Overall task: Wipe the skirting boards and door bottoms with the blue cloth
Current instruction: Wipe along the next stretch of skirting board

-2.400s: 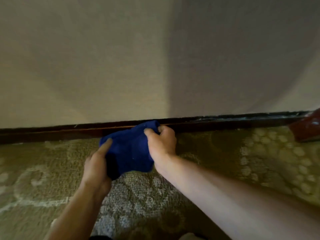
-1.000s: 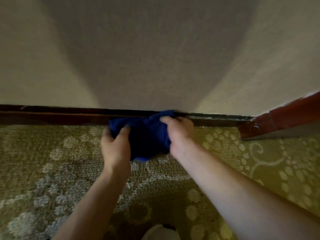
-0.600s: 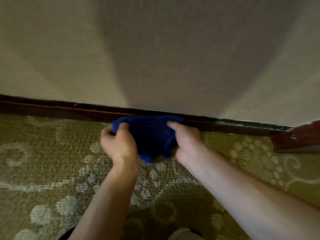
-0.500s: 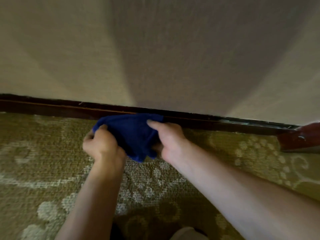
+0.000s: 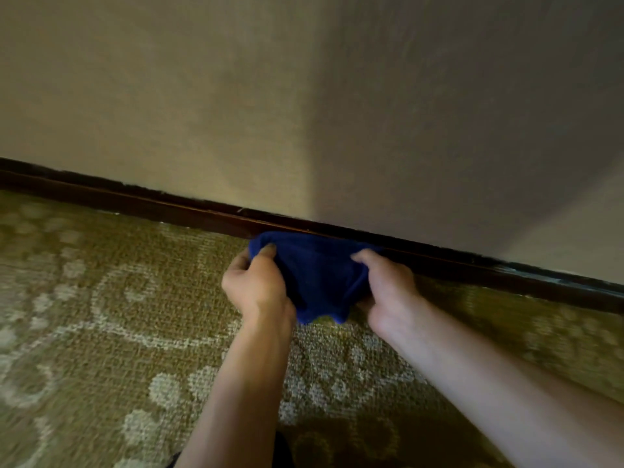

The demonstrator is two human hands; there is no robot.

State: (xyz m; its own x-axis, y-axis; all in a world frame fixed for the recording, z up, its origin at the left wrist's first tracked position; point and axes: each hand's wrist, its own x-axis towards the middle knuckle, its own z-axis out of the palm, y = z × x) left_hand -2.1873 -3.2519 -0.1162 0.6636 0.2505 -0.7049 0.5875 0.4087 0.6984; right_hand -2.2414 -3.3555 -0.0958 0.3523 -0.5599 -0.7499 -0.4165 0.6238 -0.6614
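Home interior: patterned carpet (image 5: 101, 332), dark skirting board (image 5: 169, 207), textured wall (image 5: 202, 96).

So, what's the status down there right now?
Left hand and right hand both grip blue cloth. Cloth against skirting board. Nothing in the way.

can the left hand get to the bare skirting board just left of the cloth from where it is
Probably yes: the left hand grips the blue cloth right against the skirting board, with only carpet alongside.

Patterned olive carpet (image 5: 118, 332) below plain beige wall (image 5: 202, 96).
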